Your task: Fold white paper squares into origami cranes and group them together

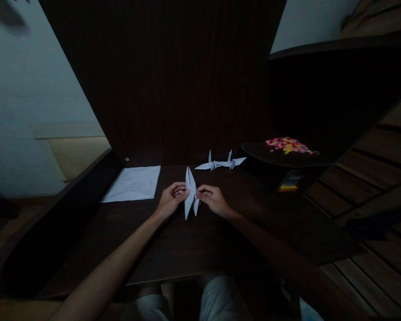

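Observation:
A partly folded white origami paper (190,185) with long narrow points is held up over the middle of the dark desk. My left hand (172,198) pinches its left side, thumb in front and fingers curled. My right hand (213,199) grips the right edge between thumb and fingers. Two finished-looking paper cranes stand behind it near the back panel, a left crane (211,163) and a right crane (233,161). To the left lies a stack of white paper sheets (133,183), slightly creased.
A low side board (63,209) bounds the desk (173,254) on the left, and a tall panel (167,80) rises behind. On the right, a curved shelf (254,149) bears a heap of small pink, red and yellow pieces (289,145). Colourful items (289,183) sit beneath it.

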The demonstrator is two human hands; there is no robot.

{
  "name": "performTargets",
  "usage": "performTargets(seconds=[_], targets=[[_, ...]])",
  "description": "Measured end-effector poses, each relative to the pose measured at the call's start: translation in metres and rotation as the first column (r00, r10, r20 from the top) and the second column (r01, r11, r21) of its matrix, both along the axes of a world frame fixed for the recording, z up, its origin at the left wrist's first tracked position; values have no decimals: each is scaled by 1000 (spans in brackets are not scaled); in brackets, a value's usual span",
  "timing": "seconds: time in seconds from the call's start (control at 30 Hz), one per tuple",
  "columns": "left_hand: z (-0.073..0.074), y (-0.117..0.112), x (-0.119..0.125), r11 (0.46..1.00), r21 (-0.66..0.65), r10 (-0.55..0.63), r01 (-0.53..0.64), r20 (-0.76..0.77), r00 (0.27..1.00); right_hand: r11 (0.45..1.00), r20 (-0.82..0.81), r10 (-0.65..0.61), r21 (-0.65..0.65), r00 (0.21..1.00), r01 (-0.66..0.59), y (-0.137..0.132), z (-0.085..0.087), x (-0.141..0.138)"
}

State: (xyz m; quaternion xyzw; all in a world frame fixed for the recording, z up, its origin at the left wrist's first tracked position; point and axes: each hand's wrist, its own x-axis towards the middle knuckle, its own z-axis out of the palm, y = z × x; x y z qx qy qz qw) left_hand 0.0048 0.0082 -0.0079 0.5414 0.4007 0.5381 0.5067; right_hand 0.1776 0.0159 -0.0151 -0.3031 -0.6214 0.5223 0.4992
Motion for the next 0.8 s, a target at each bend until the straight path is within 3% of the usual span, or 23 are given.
performTargets(seconds=[0.33,0.67,0.8], targets=[[2,0,-1,993,-105,-47,48,11,999,996,12,74,-60,997,-73,4,-3,4],[4,-6,3,992,-95,-86,83,-28,996,1000,22,-5,4,1000,5,4,-3,6],[6,-6,3,990,-116,-71,74,28,997,998,22,-36,54,999,35,2,1,6]])
